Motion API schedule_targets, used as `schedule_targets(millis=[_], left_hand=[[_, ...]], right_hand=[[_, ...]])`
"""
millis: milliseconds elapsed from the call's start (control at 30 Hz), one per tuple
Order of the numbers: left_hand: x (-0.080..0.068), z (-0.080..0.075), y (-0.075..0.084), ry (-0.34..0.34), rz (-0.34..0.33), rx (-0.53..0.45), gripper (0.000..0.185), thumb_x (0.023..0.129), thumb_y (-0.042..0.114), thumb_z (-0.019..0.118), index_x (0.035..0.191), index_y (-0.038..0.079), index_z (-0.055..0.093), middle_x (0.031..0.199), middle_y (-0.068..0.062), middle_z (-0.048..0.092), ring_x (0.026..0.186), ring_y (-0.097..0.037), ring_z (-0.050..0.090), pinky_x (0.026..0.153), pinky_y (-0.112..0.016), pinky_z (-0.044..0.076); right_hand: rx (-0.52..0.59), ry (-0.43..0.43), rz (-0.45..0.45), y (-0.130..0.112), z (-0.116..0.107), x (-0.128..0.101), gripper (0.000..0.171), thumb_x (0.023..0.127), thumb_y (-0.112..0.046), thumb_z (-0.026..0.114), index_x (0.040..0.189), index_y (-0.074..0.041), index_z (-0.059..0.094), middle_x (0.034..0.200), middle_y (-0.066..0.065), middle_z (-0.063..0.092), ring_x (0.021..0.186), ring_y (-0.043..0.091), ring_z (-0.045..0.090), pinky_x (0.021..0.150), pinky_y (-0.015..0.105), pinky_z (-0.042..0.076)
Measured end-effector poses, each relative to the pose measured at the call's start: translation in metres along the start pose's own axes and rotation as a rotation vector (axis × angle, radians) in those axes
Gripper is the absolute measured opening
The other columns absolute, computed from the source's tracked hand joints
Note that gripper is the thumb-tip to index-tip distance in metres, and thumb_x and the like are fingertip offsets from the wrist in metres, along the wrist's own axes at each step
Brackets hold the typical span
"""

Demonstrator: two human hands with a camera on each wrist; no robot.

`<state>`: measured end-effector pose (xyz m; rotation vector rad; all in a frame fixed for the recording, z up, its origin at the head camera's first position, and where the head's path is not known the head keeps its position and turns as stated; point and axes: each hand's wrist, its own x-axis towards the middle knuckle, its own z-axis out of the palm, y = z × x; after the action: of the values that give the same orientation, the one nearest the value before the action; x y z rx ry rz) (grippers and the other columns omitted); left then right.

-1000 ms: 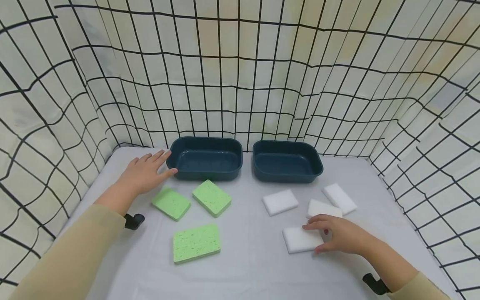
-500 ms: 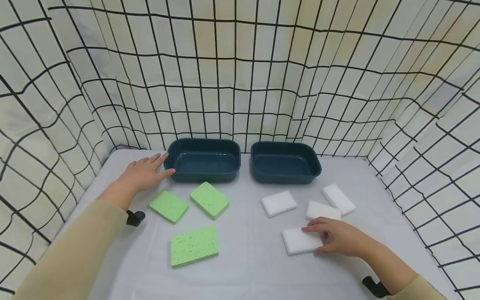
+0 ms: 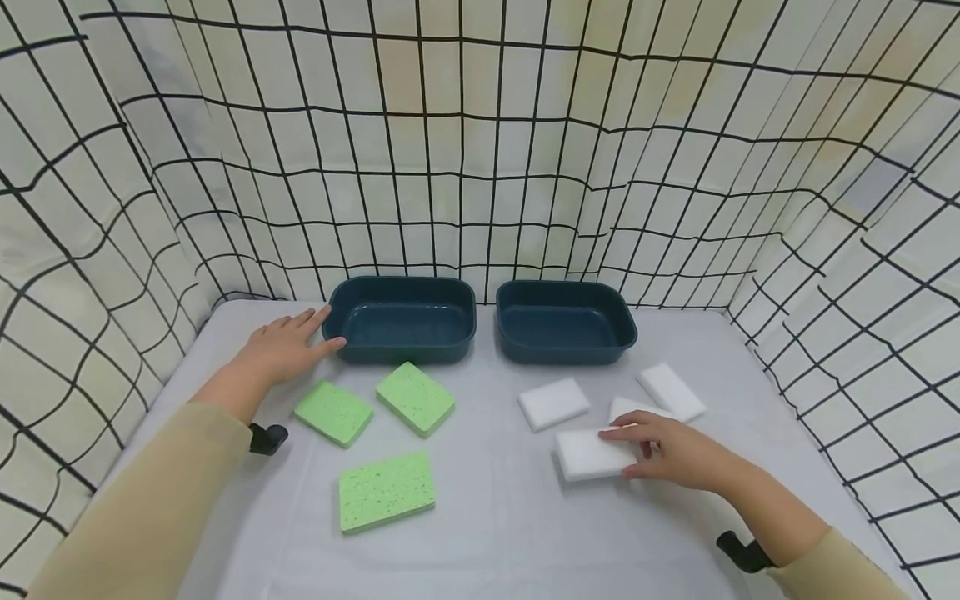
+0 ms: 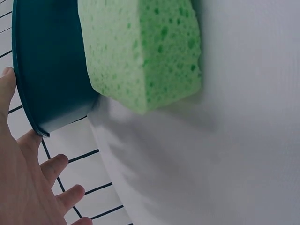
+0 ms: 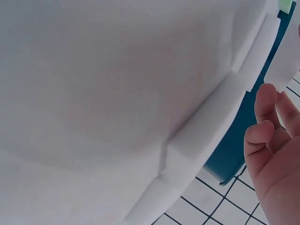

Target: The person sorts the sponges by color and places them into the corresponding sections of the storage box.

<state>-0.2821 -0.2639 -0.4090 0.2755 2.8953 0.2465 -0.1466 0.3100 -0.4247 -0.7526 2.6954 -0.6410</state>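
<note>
Being pinched at its right end between the thumb and fingers of the right grip (image 3: 675, 452), the white foam sponge (image 3: 585, 454) was held just above the surface (image 3: 495, 542), near three other white sponges (image 3: 553, 404). It was judged light, soft and easily dented, best taken gently by opposite long edges. The left grip (image 3: 281, 348) was spread against the left blue tub (image 3: 408, 353).
</note>
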Motion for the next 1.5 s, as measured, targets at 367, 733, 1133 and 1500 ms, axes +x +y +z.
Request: schedule_targets(millis=[367, 733, 1133, 1500], left_hand=[[-0.001, 0.002, 0.0, 0.002, -0.006, -0.012, 0.098, 0.092, 0.08, 0.022, 0.16, 0.012, 0.003, 0.16, -0.03, 0.01, 0.14, -0.059, 0.011, 0.109, -0.074, 0.009], [-0.004, 0.002, -0.003, 0.001, -0.017, -0.031, 0.095, 0.094, 0.078, 0.025, 0.161, 0.014, 0.002, 0.16, -0.03, 0.01, 0.14, -0.059, 0.01, 0.109, -0.074, 0.007], [-0.001, 0.007, -0.006, 0.016, -0.007, -0.031, 0.099, 0.09, 0.082, 0.023, 0.161, 0.015, 0.005, 0.16, -0.029, 0.014, 0.14, -0.058, 0.013, 0.109, -0.074, 0.011], [-0.002, 0.005, -0.006, 0.02, -0.02, -0.039, 0.099, 0.089, 0.083, 0.024, 0.161, 0.016, 0.006, 0.161, -0.027, 0.015, 0.142, -0.056, 0.013, 0.11, -0.073, 0.013]], right_hand=[[-0.018, 0.031, -0.008, -0.008, -0.016, 0.022, 0.054, 0.082, -0.029, 0.082, 0.133, -0.025, 0.065, 0.138, 0.005, 0.057, 0.073, 0.003, 0.053, 0.063, 0.022, 0.047], [-0.022, 0.042, -0.023, -0.03, -0.037, 0.076, 0.057, 0.084, -0.036, 0.08, 0.136, -0.028, 0.062, 0.138, 0.0, 0.056, 0.078, 0.01, 0.055, 0.064, 0.027, 0.048], [-0.039, 0.034, -0.044, -0.073, -0.049, 0.158, 0.052, 0.087, -0.038, 0.077, 0.136, -0.036, 0.061, 0.146, -0.007, 0.05, 0.087, 0.015, 0.056, 0.075, 0.031, 0.05], [-0.051, -0.011, -0.066, -0.115, -0.054, 0.243, 0.051, 0.089, -0.038, 0.075, 0.138, -0.038, 0.059, 0.144, -0.004, 0.051, 0.095, 0.019, 0.055, 0.076, 0.033, 0.05]])
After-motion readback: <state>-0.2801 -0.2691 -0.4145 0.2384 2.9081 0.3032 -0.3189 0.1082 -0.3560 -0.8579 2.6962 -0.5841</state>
